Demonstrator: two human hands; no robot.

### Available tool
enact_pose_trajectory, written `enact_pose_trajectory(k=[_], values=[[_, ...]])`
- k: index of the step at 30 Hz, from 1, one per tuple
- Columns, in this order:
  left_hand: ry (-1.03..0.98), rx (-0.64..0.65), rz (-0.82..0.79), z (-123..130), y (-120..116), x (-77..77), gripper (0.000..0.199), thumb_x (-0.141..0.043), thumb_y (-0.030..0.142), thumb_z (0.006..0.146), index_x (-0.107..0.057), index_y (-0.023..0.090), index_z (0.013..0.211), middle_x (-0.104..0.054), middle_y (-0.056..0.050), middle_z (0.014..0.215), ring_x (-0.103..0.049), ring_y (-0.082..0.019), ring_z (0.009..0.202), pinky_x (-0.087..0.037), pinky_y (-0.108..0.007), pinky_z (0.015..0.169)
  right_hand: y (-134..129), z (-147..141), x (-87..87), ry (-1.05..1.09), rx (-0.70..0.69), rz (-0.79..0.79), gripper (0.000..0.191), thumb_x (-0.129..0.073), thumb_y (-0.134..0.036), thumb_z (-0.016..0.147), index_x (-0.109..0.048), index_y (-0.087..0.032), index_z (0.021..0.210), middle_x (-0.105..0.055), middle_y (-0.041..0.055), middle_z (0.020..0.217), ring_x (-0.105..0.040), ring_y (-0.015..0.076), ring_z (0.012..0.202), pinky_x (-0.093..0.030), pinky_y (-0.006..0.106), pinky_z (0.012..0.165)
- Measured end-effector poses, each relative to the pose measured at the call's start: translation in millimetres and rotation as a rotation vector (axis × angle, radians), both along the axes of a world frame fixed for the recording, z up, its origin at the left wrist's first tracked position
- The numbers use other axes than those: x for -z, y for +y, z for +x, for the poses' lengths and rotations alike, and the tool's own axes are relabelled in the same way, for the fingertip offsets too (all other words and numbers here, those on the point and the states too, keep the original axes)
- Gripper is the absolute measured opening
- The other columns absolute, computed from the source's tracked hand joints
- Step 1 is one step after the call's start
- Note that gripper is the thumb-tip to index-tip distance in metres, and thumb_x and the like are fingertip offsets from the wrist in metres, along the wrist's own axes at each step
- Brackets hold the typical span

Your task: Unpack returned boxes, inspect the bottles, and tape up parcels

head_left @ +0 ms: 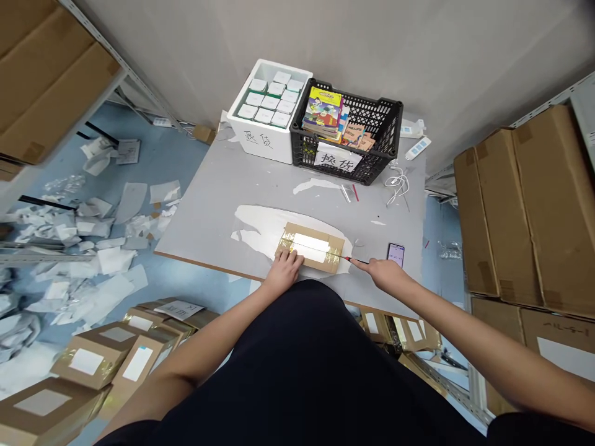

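On a grey worktable [209, 210], near its front edge, a cardboard parcel [325, 263] bound in shiny tape lies flat, a white label on top. The left hand [284, 272] presses down on its near end; the right hand [383, 275], well apart, pinches a slim red-tipped tool [357, 260] against the far end.

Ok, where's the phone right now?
In the head view, the smartphone lies on the grey table, right of the taped cardboard parcel, just beyond the right hand.
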State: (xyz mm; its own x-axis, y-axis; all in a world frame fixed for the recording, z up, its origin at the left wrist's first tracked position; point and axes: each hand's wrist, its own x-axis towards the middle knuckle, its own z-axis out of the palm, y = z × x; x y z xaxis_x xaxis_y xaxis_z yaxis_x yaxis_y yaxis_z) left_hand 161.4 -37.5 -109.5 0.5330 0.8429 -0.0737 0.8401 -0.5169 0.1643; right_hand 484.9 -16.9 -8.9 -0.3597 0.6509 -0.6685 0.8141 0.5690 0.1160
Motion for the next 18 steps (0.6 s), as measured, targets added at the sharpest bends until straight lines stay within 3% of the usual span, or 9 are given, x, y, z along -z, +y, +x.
enact_pose_trajectory(k=[5, 8, 10, 13, 16, 18], values=[[-0.019, 0.016, -0.012, -2, 2, -1.5, 0.038, -0.052, 0.023, 0.086, -0.053, 0.023, 0.124, -0.052, -0.013, 0.126, -0.045, -0.032, 0.117, -0.031, -0.050, 0.103, -19, 17, 10.6, 0.039, 0.099, -0.003, 0.085, -0.041, 0.001, 0.083, -0.018, -0.041, 0.153, -0.064, 0.0068, 0.090, -0.065, 0.0191, 0.070, -0.037, 0.024, 0.060], [-0.033, 0.032, -0.027, -5, 5, -2.2, 0.037, -0.053, 0.026, 0.087, -0.052, 0.025, 0.125, -0.053, -0.012, 0.126, -0.045, -0.032, 0.117, -0.034, -0.048, 0.101, -44, 42, 24.6, 0.120, 0.250, -0.033, 0.074, -0.042, -0.006, 0.087, -0.027, -0.040, 0.151, -0.065, 0.0054, 0.084, -0.064, 0.0196, 0.070, -0.039, 0.024, 0.060], [-0.030, 0.054, -0.038, -7, 9, -2.5, 0.037, -0.054, 0.028, 0.088, -0.052, 0.025, 0.124, -0.054, -0.011, 0.125, -0.047, -0.031, 0.115, -0.036, -0.046, 0.100, -64, 57, 38.3, 0.290, 0.452, -0.043, 0.065, -0.044, -0.015, 0.090, -0.033, -0.038, 0.150, -0.067, 0.0040, 0.084, -0.064, 0.0193, 0.072, -0.042, 0.025, 0.062], [-0.003, 0.073, -0.056, -7, 18, -2.4, 0.034, -0.055, 0.032, 0.089, -0.053, 0.025, 0.123, -0.057, -0.010, 0.119, -0.051, -0.028, 0.109, -0.039, -0.043, 0.095, -87, 60, 63.8, 0.639, 0.904, -0.047, 0.063, -0.045, -0.023, 0.090, -0.032, -0.033, 0.151, -0.068, 0.0014, 0.087, -0.061, 0.0152, 0.064, -0.047, 0.025, 0.060], [0.038, 0.061, -0.066, -2, 31, -2.6, 0.040, -0.060, 0.036, 0.088, -0.053, 0.023, 0.125, -0.059, -0.010, 0.111, -0.054, -0.028, 0.103, -0.043, -0.041, 0.090, -95, 35, 90.6, 0.972, 1.321, -0.088, 0.067, -0.045, -0.029, 0.088, -0.028, -0.028, 0.152, -0.064, -0.0020, 0.079, -0.055, 0.0116, 0.051, -0.047, 0.024, 0.050], [0.052, 0.080, -0.058, 3, 40, -3.2, 0.050, -0.065, 0.037, 0.085, -0.050, 0.022, 0.130, -0.059, -0.012, 0.113, -0.054, -0.029, 0.106, -0.043, -0.042, 0.091, -92, 11, 106.3, 1.175, 1.486, -0.105, 0.071, -0.049, -0.033, 0.085, -0.028, -0.025, 0.152, -0.062, -0.0030, 0.076, -0.054, 0.0109, 0.050, -0.046, 0.022, 0.046]])
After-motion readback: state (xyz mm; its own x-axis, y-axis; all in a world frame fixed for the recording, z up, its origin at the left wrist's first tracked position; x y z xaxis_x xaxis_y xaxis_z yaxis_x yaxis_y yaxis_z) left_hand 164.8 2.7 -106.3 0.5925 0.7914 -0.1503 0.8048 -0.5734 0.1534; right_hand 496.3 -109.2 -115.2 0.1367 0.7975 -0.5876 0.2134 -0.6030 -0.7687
